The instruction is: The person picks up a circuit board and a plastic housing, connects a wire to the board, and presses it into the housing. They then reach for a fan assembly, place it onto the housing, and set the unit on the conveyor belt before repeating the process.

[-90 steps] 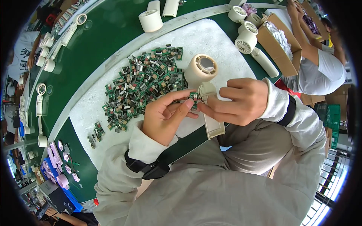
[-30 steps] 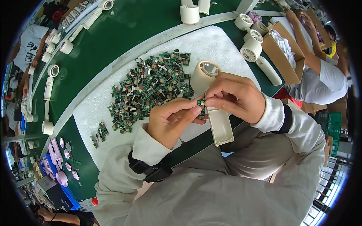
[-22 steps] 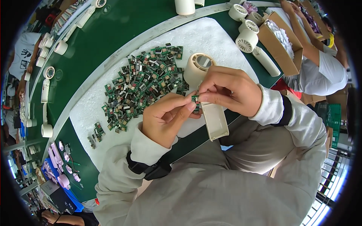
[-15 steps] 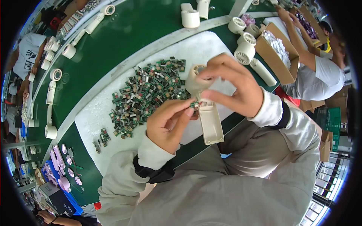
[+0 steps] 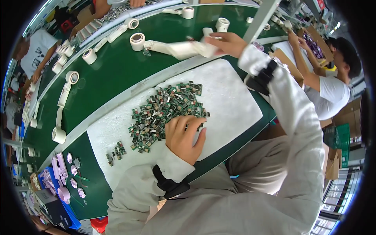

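My right hand reaches out over the far side of the white sheet, its fingers closed on the end of a white plastic housing with a long handle. Both the fingertips and the housing are smeared by motion. Beside the housing's far end stand a round white fan head and a small green board. My left hand rests at the near right edge of a heap of small green circuit boards. Its thumb is apart from the curled fingers, and no held board shows; the fingertips are partly hidden.
The heap lies on a white foam sheet. Beyond runs a green belt behind a pale rail, carrying white housings. Pink parts and a blue tray lie at left. Co-workers sit at both sides; a metal post rises at far right.
My right hand has carried the white housing from above my lap out to the belt. My left hand has let go of it and moved down to the heap of boards. The view has shifted.
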